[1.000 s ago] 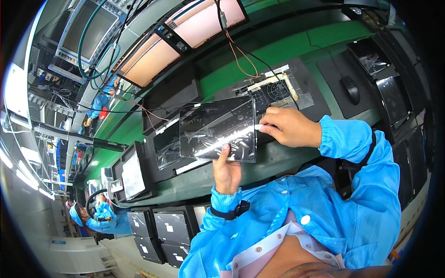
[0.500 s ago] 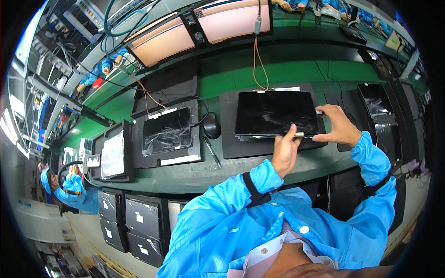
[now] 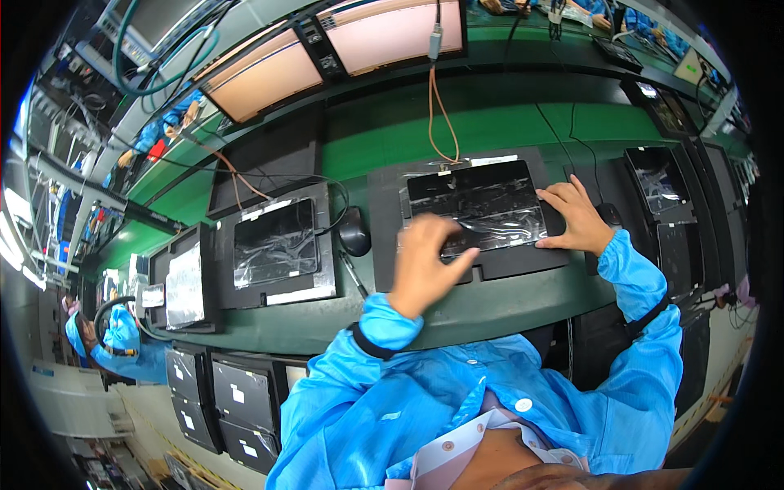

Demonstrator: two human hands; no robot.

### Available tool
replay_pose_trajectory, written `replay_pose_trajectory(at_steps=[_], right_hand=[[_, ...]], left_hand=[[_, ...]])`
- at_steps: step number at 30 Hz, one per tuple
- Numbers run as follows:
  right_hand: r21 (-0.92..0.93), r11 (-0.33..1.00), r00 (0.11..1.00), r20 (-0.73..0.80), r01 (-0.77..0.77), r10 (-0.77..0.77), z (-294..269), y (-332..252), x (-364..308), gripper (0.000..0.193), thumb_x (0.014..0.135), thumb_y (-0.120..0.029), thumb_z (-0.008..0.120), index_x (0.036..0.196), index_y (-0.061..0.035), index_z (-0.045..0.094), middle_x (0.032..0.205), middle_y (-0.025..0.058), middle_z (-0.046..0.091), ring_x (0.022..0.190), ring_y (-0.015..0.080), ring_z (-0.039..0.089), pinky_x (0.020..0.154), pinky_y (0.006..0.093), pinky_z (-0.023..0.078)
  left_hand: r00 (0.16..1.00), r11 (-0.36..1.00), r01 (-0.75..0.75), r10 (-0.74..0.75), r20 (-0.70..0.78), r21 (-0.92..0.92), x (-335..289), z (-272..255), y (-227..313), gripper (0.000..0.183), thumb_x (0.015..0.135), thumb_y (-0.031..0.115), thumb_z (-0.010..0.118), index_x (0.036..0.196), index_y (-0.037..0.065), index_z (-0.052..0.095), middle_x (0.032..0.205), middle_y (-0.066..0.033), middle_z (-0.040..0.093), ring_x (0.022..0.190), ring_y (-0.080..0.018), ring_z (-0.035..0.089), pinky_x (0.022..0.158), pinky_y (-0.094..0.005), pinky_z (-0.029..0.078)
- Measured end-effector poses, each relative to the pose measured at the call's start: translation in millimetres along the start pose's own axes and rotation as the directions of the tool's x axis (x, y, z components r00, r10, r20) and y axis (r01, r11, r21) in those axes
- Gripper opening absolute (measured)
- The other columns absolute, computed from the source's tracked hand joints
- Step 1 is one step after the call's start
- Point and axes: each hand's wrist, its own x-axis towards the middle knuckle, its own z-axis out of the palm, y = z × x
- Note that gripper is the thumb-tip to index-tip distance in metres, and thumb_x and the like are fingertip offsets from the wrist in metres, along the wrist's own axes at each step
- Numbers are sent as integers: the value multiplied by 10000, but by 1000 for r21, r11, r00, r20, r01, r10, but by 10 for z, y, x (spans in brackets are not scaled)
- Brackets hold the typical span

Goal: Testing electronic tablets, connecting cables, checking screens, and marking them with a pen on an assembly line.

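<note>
Both hands are on the dark panel at twelve o'clock, lying flat in its black tray on the green table; the panel wears a crinkled clear film, likely there to guard the glass; the right hand lies spread at the three o'clock edge, fingers flat and unclenched, pinning rather than grasping, it seems, so the piece cannot slide; the left hand hovers at the seven o'clock corner, fingers curled loosely and thumb out; whether its grip has hold of the film I cannot tell. An orange cable drops to the panel's top edge. Count them: two hands, two lit pink screens up top, a second filmed panel at nine o'clock, one black mouse between.
</note>
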Motion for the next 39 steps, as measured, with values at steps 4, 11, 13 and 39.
replay_pose_trajectory(at_steps=[4, 11, 13, 39], right_hand=[[-21, 1000, 1000, 29, -3, 4, 3, -27, 38, 913, 694, -505, 849, 1412, -35, 537, 1291, 160, 549, 1292, 330, 493, 1219, 611, 182], [-94, 995, 995, 98, 19, -10, -87, -118, 116, 883, 677, -466, 858, 1379, -21, 561, 1265, 154, 574, 1255, 328, 531, 1207, 612, 226], [-94, 994, 996, 75, 64, -57, -55, -143, 99, 878, 670, -455, 864, 1372, -19, 567, 1272, 157, 575, 1264, 327, 530, 1207, 609, 229], [485, 661, 796, 523, -573, 306, 2419, -2700, 5407, 719, 845, -608, 721, 1246, -19, 627, 1121, 148, 651, 962, 275, 637, 793, 442, 535]], left_hand=[[999, 956, 23, -30, 18, 291, 35, -115, -362, 1258, 680, 613, 854, 1565, -41, 245, 1586, -416, 111, 1520, -525, 47, 1219, -614, 42], [998, 969, -43, 55, -39, 244, 24, -12, -582, 1219, 699, 605, 852, 1554, -47, 279, 1614, -368, 101, 1530, -499, 50, 1228, -591, 32], [998, 972, -29, 41, -49, 234, 24, -24, -604, 1183, 715, 576, 853, 1550, -46, 291, 1624, -350, 102, 1533, -490, 58, 1227, -596, 38], [545, 963, 144, -270, -794, -229, -2556, -1011, -1221, 221, 839, 68, 734, 1047, 10, 690, 1083, -148, 689, 1131, -339, 634, 973, -444, 503]])
